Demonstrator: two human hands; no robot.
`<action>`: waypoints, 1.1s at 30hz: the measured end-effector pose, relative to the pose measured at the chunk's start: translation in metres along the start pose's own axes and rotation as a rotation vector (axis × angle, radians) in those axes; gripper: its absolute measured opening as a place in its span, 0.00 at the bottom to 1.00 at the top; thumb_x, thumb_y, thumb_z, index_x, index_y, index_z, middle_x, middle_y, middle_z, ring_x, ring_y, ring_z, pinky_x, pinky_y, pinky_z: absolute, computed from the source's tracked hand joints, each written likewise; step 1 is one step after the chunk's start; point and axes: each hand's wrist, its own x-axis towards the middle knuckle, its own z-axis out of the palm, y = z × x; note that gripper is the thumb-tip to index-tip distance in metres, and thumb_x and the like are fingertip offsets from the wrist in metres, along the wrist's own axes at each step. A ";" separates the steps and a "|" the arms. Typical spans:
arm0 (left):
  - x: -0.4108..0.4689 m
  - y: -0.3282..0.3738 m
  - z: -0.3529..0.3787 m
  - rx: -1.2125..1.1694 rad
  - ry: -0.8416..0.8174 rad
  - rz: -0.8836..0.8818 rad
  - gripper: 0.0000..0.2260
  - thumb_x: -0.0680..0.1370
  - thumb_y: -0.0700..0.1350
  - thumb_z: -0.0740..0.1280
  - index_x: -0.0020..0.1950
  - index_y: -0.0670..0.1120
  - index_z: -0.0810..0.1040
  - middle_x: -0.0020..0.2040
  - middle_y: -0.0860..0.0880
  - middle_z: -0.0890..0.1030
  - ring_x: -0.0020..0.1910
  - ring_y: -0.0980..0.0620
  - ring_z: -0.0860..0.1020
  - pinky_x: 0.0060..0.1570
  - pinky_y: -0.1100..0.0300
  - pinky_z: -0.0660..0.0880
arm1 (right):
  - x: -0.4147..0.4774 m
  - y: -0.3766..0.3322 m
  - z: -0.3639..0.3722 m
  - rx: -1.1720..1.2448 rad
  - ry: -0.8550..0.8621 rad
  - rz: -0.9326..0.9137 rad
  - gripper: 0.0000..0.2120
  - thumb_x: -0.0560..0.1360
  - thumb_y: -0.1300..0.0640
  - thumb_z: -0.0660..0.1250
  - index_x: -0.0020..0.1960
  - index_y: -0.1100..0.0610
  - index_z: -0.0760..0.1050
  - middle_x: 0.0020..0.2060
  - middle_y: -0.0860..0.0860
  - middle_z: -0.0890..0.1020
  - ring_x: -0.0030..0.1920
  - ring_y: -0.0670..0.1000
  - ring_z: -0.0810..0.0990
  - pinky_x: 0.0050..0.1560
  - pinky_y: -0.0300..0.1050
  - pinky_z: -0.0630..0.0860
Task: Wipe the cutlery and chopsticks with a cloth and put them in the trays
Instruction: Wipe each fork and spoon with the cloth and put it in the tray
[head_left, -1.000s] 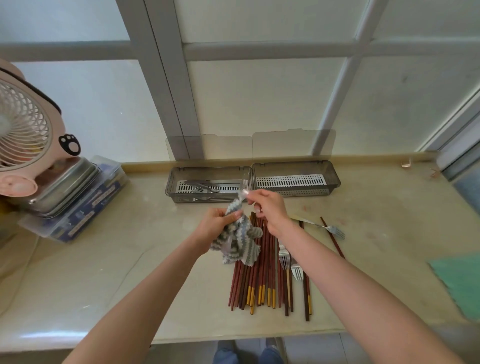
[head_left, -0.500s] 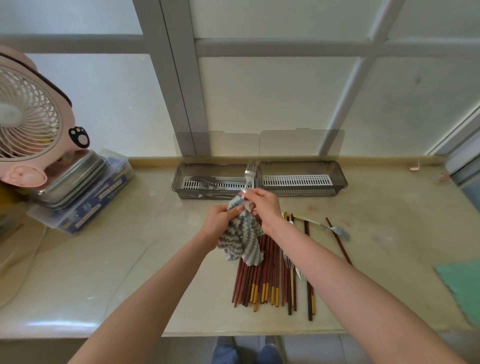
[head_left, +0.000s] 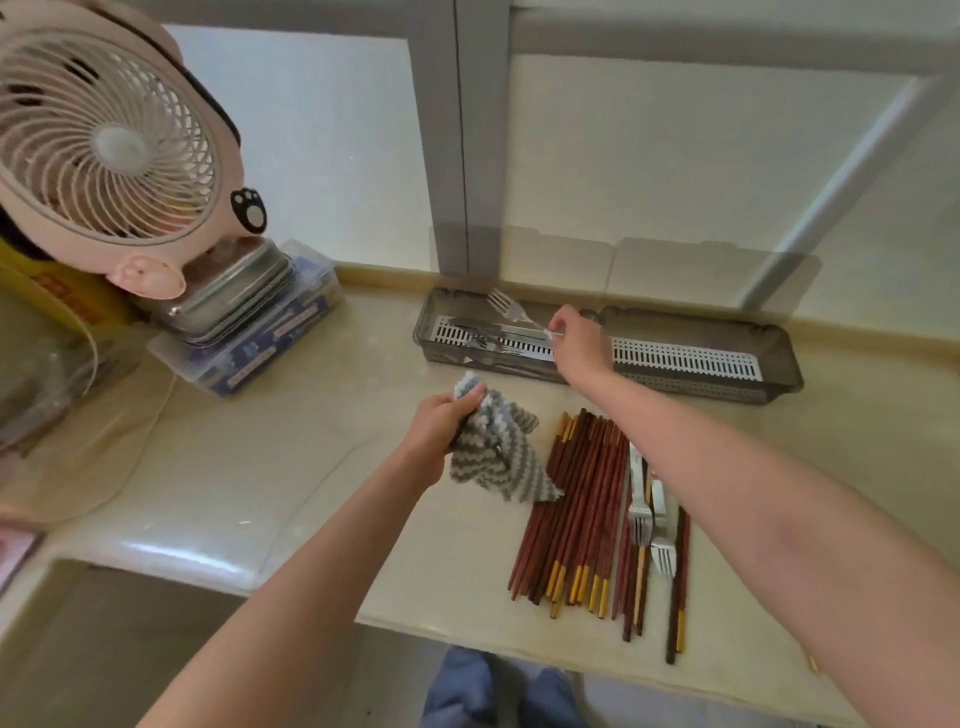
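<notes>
As right fingers (head_left: 560, 323) pinch fork (head_left: 511, 310), over tray (head_left: 425, 336)

No words or numbers can be read: the round pink plastic desk fan (head_left: 109, 150) bears a black-and-white paw-print mark (head_left: 248, 209), and the pale labels (head_left: 250, 362) on the clear blue-filled plastic box (head_left: 314, 283) are too blurred.

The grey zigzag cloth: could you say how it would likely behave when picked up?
Probably floppy: the cloth droops in folds below the left hand gripping it. Likely light, since one hand's pinch carries it.
</notes>
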 end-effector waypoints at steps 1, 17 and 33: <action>0.001 0.002 -0.002 -0.017 0.003 -0.004 0.12 0.76 0.48 0.67 0.48 0.39 0.79 0.45 0.42 0.82 0.44 0.46 0.81 0.48 0.55 0.78 | 0.008 -0.001 0.005 -0.062 -0.010 -0.034 0.08 0.79 0.63 0.58 0.53 0.56 0.74 0.47 0.54 0.81 0.47 0.56 0.77 0.42 0.46 0.71; -0.006 -0.004 0.016 -0.165 -0.172 -0.089 0.17 0.78 0.50 0.63 0.58 0.39 0.77 0.54 0.40 0.82 0.52 0.43 0.80 0.55 0.50 0.76 | 0.002 0.030 -0.027 0.186 -0.135 -0.073 0.10 0.80 0.53 0.61 0.53 0.55 0.79 0.46 0.46 0.78 0.44 0.46 0.75 0.50 0.43 0.71; 0.005 -0.013 0.076 -0.195 -0.385 -0.185 0.16 0.79 0.50 0.59 0.61 0.42 0.73 0.58 0.39 0.79 0.58 0.41 0.77 0.56 0.45 0.73 | -0.109 0.110 -0.015 -0.320 -0.345 0.415 0.13 0.74 0.48 0.70 0.47 0.58 0.78 0.45 0.52 0.81 0.46 0.53 0.81 0.35 0.41 0.69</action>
